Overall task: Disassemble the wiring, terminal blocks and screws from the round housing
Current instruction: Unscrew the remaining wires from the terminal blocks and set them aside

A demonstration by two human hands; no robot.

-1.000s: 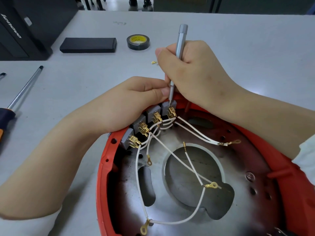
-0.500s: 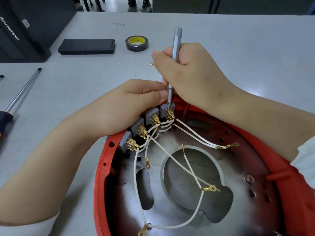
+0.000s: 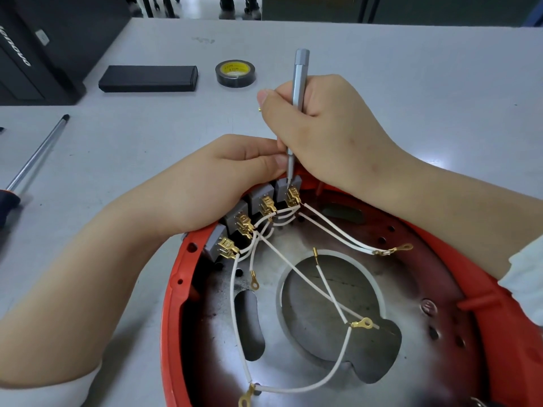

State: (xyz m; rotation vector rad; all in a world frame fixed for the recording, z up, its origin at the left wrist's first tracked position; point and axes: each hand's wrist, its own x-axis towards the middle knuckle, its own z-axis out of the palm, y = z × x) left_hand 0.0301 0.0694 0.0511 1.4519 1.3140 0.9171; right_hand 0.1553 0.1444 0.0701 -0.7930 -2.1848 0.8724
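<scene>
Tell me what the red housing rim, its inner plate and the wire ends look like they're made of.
Housing rim: likely moulded plastic, glossy red with ribs. Inner plate: apparently bare metal, dull grey, scorched dark in patches. Wire ends: brass-coloured metal rings, shiny, on white-sheathed wires.

We see a glossy red plastic housing [image 3: 173, 304], its scorched dull metal plate [image 3: 293, 374], shiny brass terminals [image 3: 293, 198], and a matt metal screwdriver [image 3: 299, 77].

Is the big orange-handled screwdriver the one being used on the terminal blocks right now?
No: the right hand grips a slim grey precision screwdriver on the terminal block; the big screwdriver lies on the table.
</scene>
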